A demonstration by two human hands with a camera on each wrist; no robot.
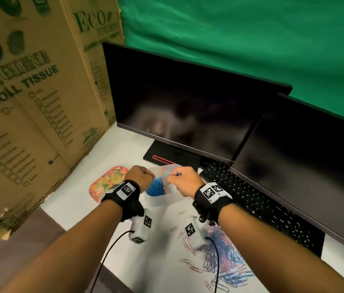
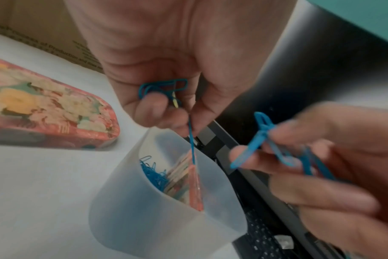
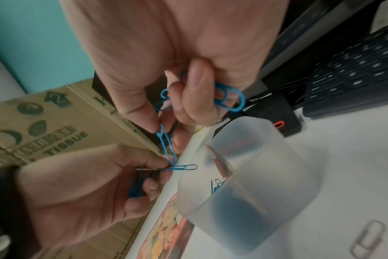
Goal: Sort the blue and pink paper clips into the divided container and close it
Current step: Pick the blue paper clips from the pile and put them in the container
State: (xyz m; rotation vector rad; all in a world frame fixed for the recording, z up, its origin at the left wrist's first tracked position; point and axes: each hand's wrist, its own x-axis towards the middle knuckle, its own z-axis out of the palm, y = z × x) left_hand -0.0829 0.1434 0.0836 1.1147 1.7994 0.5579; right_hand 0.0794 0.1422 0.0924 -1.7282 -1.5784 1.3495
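A translucent divided container stands on the white table, with a heap of blue clips in its left compartment. Both hands hover just above it. My left hand curls round a small bunch of blue paper clips, and one clip hangs down from it over the divider. My right hand pinches a chain of linked blue paper clips and holds more in its curled fingers. The two bunches touch between the hands. A mixed pile of blue and pink clips lies near the table's front.
The floral lid lies left of the container. A black keyboard and two dark monitors stand behind and to the right. Cardboard boxes wall off the left. Loose pink clips lie scattered before the container.
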